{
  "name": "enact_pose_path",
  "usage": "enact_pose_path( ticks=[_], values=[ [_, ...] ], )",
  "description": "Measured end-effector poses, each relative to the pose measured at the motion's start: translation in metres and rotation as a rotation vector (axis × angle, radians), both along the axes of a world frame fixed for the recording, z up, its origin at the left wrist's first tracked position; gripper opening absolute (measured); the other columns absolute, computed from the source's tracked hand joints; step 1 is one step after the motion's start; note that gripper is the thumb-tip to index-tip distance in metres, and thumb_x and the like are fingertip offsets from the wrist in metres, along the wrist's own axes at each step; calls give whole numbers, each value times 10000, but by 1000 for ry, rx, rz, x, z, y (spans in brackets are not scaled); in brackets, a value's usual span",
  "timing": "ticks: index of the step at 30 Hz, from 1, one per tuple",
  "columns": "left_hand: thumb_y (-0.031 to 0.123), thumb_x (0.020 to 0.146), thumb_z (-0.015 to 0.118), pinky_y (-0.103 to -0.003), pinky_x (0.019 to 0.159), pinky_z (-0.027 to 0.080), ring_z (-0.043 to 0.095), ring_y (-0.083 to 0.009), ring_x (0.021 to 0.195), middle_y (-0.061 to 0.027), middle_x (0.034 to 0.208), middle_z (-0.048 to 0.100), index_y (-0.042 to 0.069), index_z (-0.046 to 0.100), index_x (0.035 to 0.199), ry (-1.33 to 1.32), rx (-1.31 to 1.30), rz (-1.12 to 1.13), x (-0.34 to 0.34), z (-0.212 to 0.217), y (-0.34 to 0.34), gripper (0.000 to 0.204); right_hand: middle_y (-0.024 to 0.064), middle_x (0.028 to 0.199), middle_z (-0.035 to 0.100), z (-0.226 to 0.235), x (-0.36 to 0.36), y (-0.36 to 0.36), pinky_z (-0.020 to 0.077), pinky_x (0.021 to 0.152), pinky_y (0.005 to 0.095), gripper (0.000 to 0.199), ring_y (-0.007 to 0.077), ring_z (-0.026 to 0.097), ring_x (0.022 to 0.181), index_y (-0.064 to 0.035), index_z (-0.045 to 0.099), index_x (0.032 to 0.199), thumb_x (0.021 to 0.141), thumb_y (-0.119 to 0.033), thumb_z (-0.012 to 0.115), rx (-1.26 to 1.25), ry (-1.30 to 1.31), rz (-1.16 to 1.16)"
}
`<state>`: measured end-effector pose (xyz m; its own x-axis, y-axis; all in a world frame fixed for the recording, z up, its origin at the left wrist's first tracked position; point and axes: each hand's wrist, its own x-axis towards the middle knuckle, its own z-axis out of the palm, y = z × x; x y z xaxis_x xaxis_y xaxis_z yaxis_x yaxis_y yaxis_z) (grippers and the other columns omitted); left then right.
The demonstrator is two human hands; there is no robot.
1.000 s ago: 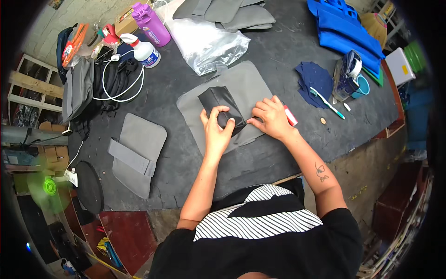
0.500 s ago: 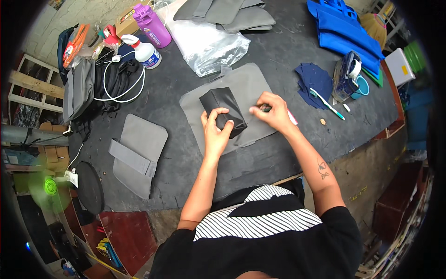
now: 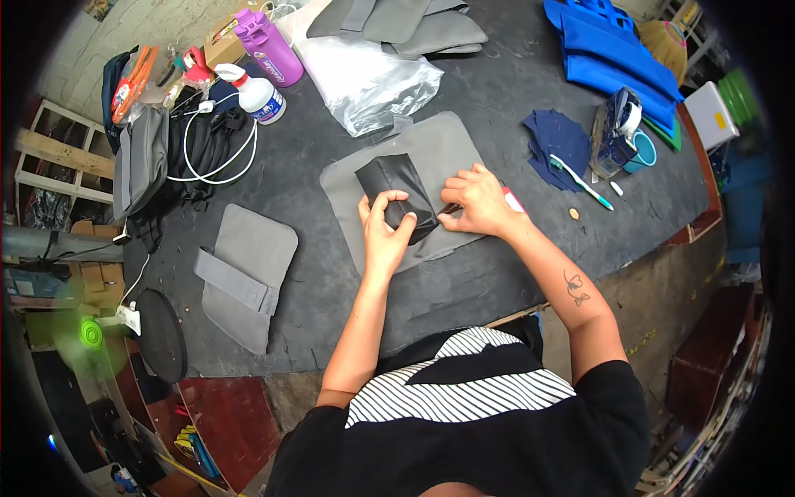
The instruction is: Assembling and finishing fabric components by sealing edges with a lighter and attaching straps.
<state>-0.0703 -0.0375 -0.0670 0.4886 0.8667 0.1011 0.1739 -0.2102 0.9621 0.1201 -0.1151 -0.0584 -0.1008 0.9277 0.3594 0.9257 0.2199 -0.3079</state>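
Note:
A black box-shaped piece (image 3: 386,176) with a smooth, creased covering lies on a grey fabric panel (image 3: 455,141). My left hand (image 3: 387,228) is closed around its near left part, thumb and fingers on either side. At its near right corner my right hand (image 3: 474,203) is closed in a pinch, the fingertips close to the corner. A small dark thing shows at those fingers, too hidden to name. Beside my right wrist a red and white item (image 3: 513,200) shows in part on the panel's right edge.
Left of the panel lies another grey panel with a strap (image 3: 248,273). At the back are a purple bottle (image 3: 272,50), a spray bottle (image 3: 258,98), clear plastic (image 3: 373,91) and grey pieces (image 3: 414,25). To the right lie navy fabric (image 3: 555,145), a toothbrush (image 3: 584,184) and blue bags (image 3: 613,58).
My right hand has moved slightly left and down, turning palm-down, so its fingertips now come to the black piece's near right corner. My left hand keeps its hold.

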Motion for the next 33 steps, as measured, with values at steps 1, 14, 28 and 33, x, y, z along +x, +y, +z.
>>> enact_pose_path(
  ticks=[1,14,28,33],
  values=[
    [47,735,663,-324,979,372,471,-212,1099,-92,1158,415,113,608,1041,-26,-34,-4,0,2,0,318,3,681,524,0,-2,0,378,695,357,190,210,520,691,-111,572,664,649,-217,730,1,0,-3],
    [49,799,627,-627,1080,134,147,-418,1390,-117,1401,368,179,668,1006,509,771,-25,11,30,-17,248,101,694,530,-3,-24,-34,410,593,340,318,179,503,619,-13,529,889,904,-325,587,-81,826,-534],
    [81,761,652,-527,1106,188,115,-457,1388,-184,1468,265,119,644,1068,235,294,41,7,-13,-15,309,75,767,557,3,-62,-34,446,662,387,201,253,609,718,-94,574,898,775,-212,680,-47,46,-522],
    [65,759,648,-528,1105,186,114,-456,1390,-184,1470,262,115,643,1064,230,297,37,7,-13,-16,309,75,759,552,1,-65,-32,456,644,382,181,253,612,703,-94,573,897,791,-210,664,-32,25,-547]
  ],
)
